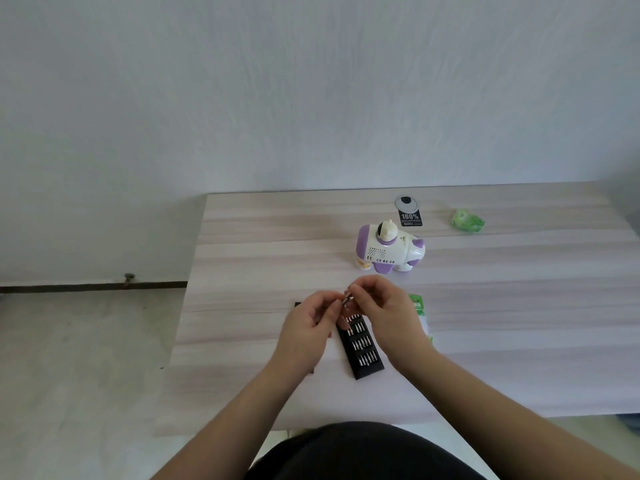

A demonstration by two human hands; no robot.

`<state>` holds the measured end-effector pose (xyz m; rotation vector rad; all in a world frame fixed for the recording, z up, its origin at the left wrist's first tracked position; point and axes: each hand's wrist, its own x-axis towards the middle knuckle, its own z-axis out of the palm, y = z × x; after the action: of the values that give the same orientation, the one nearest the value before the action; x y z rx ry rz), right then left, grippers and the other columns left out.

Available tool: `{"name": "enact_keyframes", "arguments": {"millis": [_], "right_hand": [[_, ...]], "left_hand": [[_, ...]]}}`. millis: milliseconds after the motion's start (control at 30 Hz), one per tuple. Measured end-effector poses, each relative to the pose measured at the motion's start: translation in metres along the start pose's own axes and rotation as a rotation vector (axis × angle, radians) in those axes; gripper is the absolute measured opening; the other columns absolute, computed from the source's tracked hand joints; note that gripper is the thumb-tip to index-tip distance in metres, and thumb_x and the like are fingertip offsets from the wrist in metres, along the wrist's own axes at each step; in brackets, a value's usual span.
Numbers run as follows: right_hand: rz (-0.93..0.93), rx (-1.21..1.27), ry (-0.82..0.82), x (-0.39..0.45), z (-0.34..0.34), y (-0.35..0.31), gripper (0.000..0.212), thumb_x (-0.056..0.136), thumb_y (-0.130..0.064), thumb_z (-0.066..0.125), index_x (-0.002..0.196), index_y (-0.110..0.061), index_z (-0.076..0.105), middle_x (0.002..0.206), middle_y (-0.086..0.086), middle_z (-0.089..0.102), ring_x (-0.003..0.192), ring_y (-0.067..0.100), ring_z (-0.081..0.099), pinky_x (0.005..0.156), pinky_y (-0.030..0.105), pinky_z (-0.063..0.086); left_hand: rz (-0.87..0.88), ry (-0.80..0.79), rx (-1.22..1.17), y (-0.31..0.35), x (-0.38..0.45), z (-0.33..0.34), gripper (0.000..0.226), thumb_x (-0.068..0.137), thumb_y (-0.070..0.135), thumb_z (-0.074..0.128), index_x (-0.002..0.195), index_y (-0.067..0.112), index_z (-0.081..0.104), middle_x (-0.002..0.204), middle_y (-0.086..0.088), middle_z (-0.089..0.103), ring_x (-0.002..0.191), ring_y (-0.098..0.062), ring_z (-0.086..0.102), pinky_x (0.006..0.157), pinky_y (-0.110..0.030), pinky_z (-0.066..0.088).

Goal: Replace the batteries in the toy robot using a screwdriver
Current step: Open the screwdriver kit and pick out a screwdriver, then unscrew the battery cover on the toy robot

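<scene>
A white and purple toy robot (389, 249) lies on its side on the pale wooden table (519, 306), beyond my hands. My left hand (310, 327) and my right hand (382, 311) meet above a black tray of screwdriver bits (362, 351). Between their fingertips they pinch a small metal screwdriver piece (347, 301); which part each hand holds is too small to tell. A green battery pack (417, 303) lies partly hidden behind my right hand.
A crumpled green wrapper (467, 220) lies at the back right. A round cable grommet (407, 201) with a black label (410, 218) sits near the table's far edge. A black strip (297, 304) shows beside my left hand. The floor lies to the left.
</scene>
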<state>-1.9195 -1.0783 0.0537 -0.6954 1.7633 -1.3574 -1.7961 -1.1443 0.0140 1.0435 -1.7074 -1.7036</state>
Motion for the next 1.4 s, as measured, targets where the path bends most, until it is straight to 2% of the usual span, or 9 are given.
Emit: {"name": "enact_keyframes", "arguments": {"millis": [200, 467, 600, 700, 900, 1133, 1233, 1333, 1400], "right_hand": [[0.027, 0.038, 0.006, -0.007, 0.007, -0.005, 0.008, 0.094, -0.010, 0.059, 0.092, -0.007, 0.066, 0.071, 0.000, 0.072, 0.069, 0.013, 0.069, 0.072, 0.024, 0.057], [0.029, 0.022, -0.013, -0.016, 0.020, -0.015, 0.011, 0.094, -0.005, 0.056, 0.090, -0.004, 0.066, 0.071, 0.001, 0.072, 0.067, 0.010, 0.070, 0.064, 0.016, 0.053], [-0.001, -0.055, 0.000, -0.020, 0.030, -0.020, 0.012, 0.094, -0.008, 0.058, 0.087, -0.011, 0.066, 0.072, -0.002, 0.071, 0.065, 0.005, 0.068, 0.061, 0.010, 0.049], [-0.032, -0.164, -0.007, -0.020, 0.036, -0.024, 0.012, 0.094, -0.013, 0.059, 0.085, -0.017, 0.065, 0.072, -0.005, 0.071, 0.065, 0.002, 0.067, 0.059, 0.005, 0.044], [-0.120, -0.333, -0.020, -0.021, 0.040, -0.026, 0.010, 0.092, -0.016, 0.062, 0.085, -0.022, 0.067, 0.073, -0.006, 0.072, 0.073, 0.004, 0.067, 0.066, 0.008, 0.048], [-0.159, -0.400, 0.020, -0.025, 0.047, -0.024, 0.012, 0.091, -0.020, 0.064, 0.083, -0.029, 0.067, 0.072, -0.009, 0.070, 0.071, -0.002, 0.063, 0.064, 0.006, 0.044], [-0.148, -0.359, 0.045, -0.028, 0.048, -0.024, 0.014, 0.092, -0.020, 0.062, 0.085, -0.033, 0.066, 0.076, -0.010, 0.071, 0.074, -0.001, 0.066, 0.068, 0.010, 0.048], [-0.109, -0.242, 0.086, -0.030, 0.049, -0.022, 0.016, 0.098, -0.021, 0.052, 0.092, -0.028, 0.066, 0.085, -0.010, 0.071, 0.079, 0.004, 0.068, 0.075, 0.024, 0.053], [-0.075, -0.203, 0.114, -0.030, 0.048, -0.019, 0.019, 0.100, -0.023, 0.047, 0.097, -0.025, 0.065, 0.087, -0.006, 0.071, 0.080, 0.008, 0.069, 0.078, 0.030, 0.054]], "left_hand": [[0.007, -0.015, -0.003, 0.008, -0.007, -0.010, 0.016, 0.097, 0.010, 0.053, 0.098, 0.019, 0.067, 0.067, -0.004, 0.068, 0.053, -0.007, 0.053, 0.057, -0.024, 0.044], [0.002, -0.043, -0.008, 0.014, -0.013, -0.030, 0.017, 0.098, 0.009, 0.052, 0.100, 0.016, 0.067, 0.066, -0.001, 0.069, 0.053, -0.007, 0.055, 0.055, -0.023, 0.044], [0.011, -0.065, 0.039, 0.018, -0.015, -0.043, 0.017, 0.098, 0.010, 0.051, 0.103, 0.012, 0.067, 0.076, -0.005, 0.071, 0.060, -0.008, 0.061, 0.059, -0.018, 0.045], [0.024, -0.080, 0.040, 0.018, -0.015, -0.053, 0.018, 0.098, 0.009, 0.051, 0.099, 0.018, 0.067, 0.078, -0.007, 0.071, 0.065, -0.017, 0.063, 0.058, -0.022, 0.046], [0.042, -0.122, 0.066, 0.020, -0.015, -0.067, 0.017, 0.096, 0.008, 0.055, 0.099, 0.018, 0.068, 0.081, -0.003, 0.072, 0.070, -0.015, 0.067, 0.059, -0.018, 0.045], [0.075, -0.152, 0.080, 0.022, -0.015, -0.074, 0.013, 0.092, 0.011, 0.061, 0.101, 0.018, 0.068, 0.085, -0.001, 0.073, 0.074, -0.013, 0.068, 0.067, -0.016, 0.048], [0.082, -0.161, 0.065, 0.023, -0.016, -0.075, 0.016, 0.092, 0.011, 0.063, 0.101, 0.022, 0.069, 0.085, -0.001, 0.073, 0.076, -0.013, 0.069, 0.072, -0.019, 0.051], [0.131, -0.144, 0.120, 0.023, -0.015, -0.074, 0.025, 0.093, 0.012, 0.060, 0.101, 0.035, 0.067, 0.083, 0.005, 0.073, 0.079, -0.008, 0.069, 0.080, -0.020, 0.052], [0.158, -0.134, 0.136, 0.024, -0.014, -0.073, 0.028, 0.094, 0.011, 0.059, 0.100, 0.038, 0.065, 0.083, 0.007, 0.073, 0.082, -0.005, 0.069, 0.082, -0.017, 0.051]]}}
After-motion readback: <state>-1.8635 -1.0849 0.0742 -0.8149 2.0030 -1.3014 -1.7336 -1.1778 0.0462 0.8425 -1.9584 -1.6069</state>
